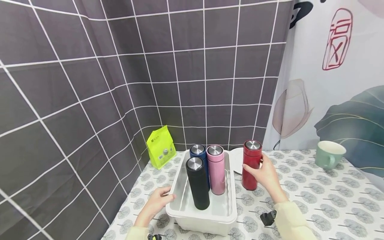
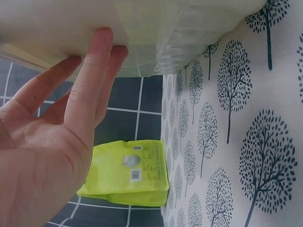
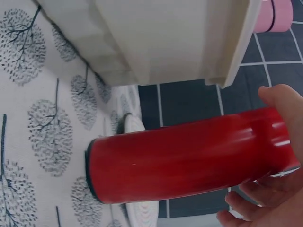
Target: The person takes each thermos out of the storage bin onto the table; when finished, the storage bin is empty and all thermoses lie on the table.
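Observation:
My right hand grips a red thermos bottle, thumb on one side and fingers round the other. The bottle is upright, right of a white plastic bin; whether its base touches the table, I cannot tell. Inside the bin stand a black thermos bottle, a blue one partly hidden behind it, and a pink one. My left hand is at the bin's left side. In the left wrist view its fingertips touch the bin's outer wall, fingers extended.
A lime-green pouch stands at the back left by the dark gridded curtain. Behind the red bottle lies a white ridged round object, partly hidden. A pale green mug stands at the right on the tree-patterned cloth.

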`<act>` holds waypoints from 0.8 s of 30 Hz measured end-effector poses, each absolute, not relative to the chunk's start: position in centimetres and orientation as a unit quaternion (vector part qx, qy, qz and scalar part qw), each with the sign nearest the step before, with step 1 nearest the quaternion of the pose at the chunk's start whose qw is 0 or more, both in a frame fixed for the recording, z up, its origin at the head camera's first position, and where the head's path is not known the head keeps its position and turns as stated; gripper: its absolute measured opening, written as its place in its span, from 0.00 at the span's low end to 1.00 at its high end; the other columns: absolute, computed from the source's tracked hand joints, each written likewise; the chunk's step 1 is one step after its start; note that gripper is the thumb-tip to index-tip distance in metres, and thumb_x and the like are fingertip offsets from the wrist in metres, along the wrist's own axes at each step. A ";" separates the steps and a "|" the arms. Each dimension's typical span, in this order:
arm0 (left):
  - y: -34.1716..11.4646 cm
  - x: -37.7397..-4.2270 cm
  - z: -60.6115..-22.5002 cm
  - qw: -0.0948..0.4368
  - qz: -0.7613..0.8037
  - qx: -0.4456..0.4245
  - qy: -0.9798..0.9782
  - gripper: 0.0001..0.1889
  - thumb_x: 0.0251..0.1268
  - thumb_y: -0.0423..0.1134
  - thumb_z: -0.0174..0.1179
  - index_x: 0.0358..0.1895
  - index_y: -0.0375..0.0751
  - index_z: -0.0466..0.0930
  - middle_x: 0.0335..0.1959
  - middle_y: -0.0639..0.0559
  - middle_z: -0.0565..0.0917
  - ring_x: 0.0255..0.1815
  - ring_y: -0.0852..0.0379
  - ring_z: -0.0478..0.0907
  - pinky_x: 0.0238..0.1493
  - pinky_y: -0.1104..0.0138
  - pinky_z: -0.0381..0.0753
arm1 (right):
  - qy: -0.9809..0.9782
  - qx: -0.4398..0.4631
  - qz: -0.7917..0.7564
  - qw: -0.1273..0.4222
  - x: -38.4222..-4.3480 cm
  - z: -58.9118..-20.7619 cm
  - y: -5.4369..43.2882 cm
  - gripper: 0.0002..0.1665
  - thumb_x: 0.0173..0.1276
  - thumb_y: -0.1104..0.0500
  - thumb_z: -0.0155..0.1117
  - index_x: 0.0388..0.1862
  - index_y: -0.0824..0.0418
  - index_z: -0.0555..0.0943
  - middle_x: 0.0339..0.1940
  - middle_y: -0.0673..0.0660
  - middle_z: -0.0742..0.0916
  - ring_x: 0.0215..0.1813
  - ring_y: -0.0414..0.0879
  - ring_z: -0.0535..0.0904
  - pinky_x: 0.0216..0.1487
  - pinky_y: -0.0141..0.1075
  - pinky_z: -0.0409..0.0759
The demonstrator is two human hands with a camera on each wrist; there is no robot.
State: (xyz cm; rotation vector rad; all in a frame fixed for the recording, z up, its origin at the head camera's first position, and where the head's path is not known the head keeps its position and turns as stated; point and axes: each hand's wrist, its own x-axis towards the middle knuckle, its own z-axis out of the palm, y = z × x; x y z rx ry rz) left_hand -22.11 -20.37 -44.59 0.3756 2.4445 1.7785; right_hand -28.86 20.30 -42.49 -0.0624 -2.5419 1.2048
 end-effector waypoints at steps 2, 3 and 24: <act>-20.5 -22.0 -44.8 0.046 0.584 0.118 0.802 0.30 0.59 0.35 0.57 0.62 0.18 0.68 0.57 0.25 0.78 0.52 0.39 0.82 0.49 0.64 0.85 | -0.889 -0.018 0.427 0.166 -28.7 -42.3 20.2 0.49 0.60 0.47 0.71 0.70 0.72 0.61 0.65 0.75 0.73 0.67 0.69 0.68 0.63 0.64 0.70; -20.6 -21.9 -44.8 0.042 0.582 0.116 0.804 0.30 0.58 0.35 0.57 0.62 0.18 0.68 0.57 0.25 0.78 0.52 0.39 0.82 0.49 0.64 0.85 | -0.888 -0.017 0.428 0.169 -28.6 -42.1 20.2 0.51 0.60 0.47 0.71 0.71 0.72 0.59 0.66 0.75 0.72 0.68 0.69 0.67 0.64 0.64 0.69; -20.3 -22.1 -44.8 0.029 0.566 0.124 0.814 0.28 0.58 0.37 0.57 0.60 0.22 0.73 0.57 0.28 0.79 0.54 0.40 0.81 0.56 0.58 0.82 | -0.888 -0.015 0.417 0.195 -26.3 -38.7 20.4 0.62 0.57 0.46 0.73 0.76 0.74 0.47 0.69 0.78 0.67 0.71 0.71 0.62 0.67 0.66 0.64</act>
